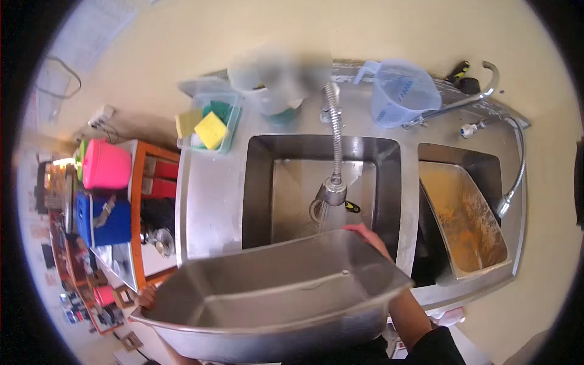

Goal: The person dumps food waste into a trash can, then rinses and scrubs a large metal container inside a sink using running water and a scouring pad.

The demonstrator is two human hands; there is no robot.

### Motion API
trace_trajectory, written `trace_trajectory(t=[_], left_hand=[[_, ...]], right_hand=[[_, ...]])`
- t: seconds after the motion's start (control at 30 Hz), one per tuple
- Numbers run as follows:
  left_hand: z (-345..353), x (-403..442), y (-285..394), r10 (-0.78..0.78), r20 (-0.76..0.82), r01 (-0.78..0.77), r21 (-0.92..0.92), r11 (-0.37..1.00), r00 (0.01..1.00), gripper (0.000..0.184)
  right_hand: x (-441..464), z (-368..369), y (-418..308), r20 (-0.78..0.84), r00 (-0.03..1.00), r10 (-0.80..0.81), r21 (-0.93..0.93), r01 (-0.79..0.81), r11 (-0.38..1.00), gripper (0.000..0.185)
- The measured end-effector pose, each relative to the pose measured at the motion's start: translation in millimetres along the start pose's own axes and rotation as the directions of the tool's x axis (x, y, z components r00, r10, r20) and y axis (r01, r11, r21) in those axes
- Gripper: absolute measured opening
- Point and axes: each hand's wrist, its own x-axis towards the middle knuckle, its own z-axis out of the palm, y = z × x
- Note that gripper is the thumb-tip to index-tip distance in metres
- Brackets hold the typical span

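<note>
A large rectangular steel pan [274, 298] is held tilted at the front edge of the sink counter. My left hand [146, 297] is closed round the pan's left rim. At the far right corner of the pan, my right hand [371, 240] grips the rim, its palm partly hidden behind the wall. The pan's far rim overlaps the front of the left basin [261, 188]. Above that basin a flexible spray faucet [335, 191] hangs, with water coming from its head toward the pan's far side. A black and yellow handle [352, 207] lies in the basin.
The right basin [459, 152] holds a pan with orange-brown residue [468, 213]. Behind the basins stand a clear measuring jug [404, 94] and a tub with sponges [228, 131]. A curved faucet [486, 91] is at right. Pink and blue containers [106, 164] stand left.
</note>
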Motion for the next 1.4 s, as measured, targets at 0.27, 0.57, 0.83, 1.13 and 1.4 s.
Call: trace_trajectory(t=[0.27,0.57,0.83,1.13,1.4], left_hand=[[-16.7,-0.3,-7.8,-0.039,0.038,0.043,-0.124,0.991,0.999,0.121],[-29.8,-21.9,-11.1,0.109,0.551,0.138,-0.388,0.911,0.827,0.129],[4.0,-61.0,-25.1,-0.091,0.691,0.431,-0.336,0.837,0.717,0.1],[100.3,-61.0,-73.1,-0.127,0.775,0.522,-0.286,0.803,0.619,0.065],[129.4,-50.4,-115.7,-0.201,0.727,0.48,-0.198,0.855,0.656,0.047]], right_hand=[[-10.6,-44.4,-14.3,0.125,0.991,-0.043,-0.225,0.07,0.972,0.069],[-39.6,-22.5,-46.4,-0.005,0.98,-0.2,-0.185,0.195,0.963,0.086],[-101.4,-35.2,-89.0,-0.096,0.796,-0.597,-0.378,0.526,0.762,0.088],[-165.9,-50.4,-114.4,-0.083,0.654,-0.752,-0.52,0.615,0.592,0.086],[-162.1,-71.6,-78.1,-0.105,0.609,-0.786,-0.639,0.565,0.523,0.085]])
